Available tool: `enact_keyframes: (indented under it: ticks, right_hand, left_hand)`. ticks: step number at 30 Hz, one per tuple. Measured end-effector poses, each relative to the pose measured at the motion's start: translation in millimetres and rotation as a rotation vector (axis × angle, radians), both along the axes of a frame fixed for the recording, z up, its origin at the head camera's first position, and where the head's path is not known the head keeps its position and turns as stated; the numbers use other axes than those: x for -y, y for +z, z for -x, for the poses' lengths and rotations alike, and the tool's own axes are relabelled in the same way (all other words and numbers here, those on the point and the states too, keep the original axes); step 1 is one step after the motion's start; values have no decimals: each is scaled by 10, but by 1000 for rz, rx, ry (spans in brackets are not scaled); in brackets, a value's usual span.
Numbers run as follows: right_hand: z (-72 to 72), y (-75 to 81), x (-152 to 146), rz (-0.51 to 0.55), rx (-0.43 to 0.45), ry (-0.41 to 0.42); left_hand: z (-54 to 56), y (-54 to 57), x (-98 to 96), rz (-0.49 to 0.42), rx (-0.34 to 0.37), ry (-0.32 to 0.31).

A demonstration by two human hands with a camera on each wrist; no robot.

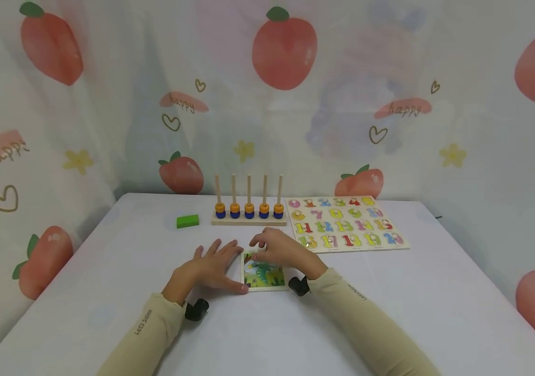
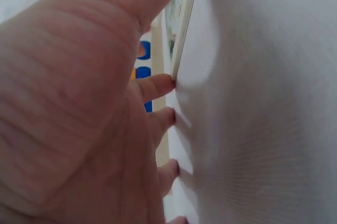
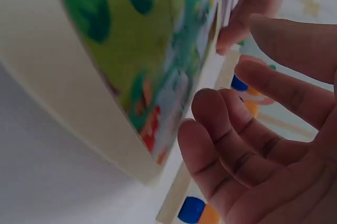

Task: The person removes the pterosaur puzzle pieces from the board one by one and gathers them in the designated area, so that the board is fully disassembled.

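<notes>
A small square picture board (image 1: 265,277) with a pale wooden rim lies flat on the table, showing a green dinosaur-like figure. My left hand (image 1: 208,269) is spread on its left side. The thumb and index finger touch the rim, and in the left wrist view the fingertips rest on the tabletop by the board edge (image 2: 184,29). Above the far right part of the board hovers my right hand (image 1: 286,248). Its fingers are loosely bent with nothing between them, apart from the picture (image 3: 158,40) in the right wrist view.
Behind the hands stands a wooden peg stand (image 1: 248,220) with orange and blue beads on its pegs. A green block (image 1: 187,221) lies left of it. To the right is a number puzzle board (image 1: 347,224). A printed curtain (image 1: 286,130) hangs behind the white table (image 1: 258,334).
</notes>
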State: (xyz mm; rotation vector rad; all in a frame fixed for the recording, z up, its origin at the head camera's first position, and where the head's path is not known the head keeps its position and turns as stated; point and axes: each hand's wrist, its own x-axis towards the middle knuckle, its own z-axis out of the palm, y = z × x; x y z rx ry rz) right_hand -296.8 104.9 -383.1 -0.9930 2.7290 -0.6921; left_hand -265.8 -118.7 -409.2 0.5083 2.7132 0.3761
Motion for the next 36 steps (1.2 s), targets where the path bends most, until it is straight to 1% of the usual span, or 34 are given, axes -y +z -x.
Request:
enact_keyframes:
  ticks: [3,7,11,18,22,29,36]
  right_hand:
    - [-10,-73,42,-12,9,18]
    - [-17,-111,73,-17,22,29]
    - [-31,-108,82,-24,37,39]
    - [-56,-119,101,-9,40,31]
    - [-47,-134,104,-2,42,31]
    - [-18,-122,130,-23,56,36]
    - [-21,-129,147,14,76,23]
  left_hand:
    - [5,-22,-3,23,1,2]
    - [-1,-7,4,28,-7,4]
    - [-19,16,3,24,-12,2]
    - [-18,-1,2,26,-17,-1]
    - [-17,-8,10,18,-15,-4]
    - [-14,4,18,19,-5,-4]
    - [-13,7,21,5,2,-3]
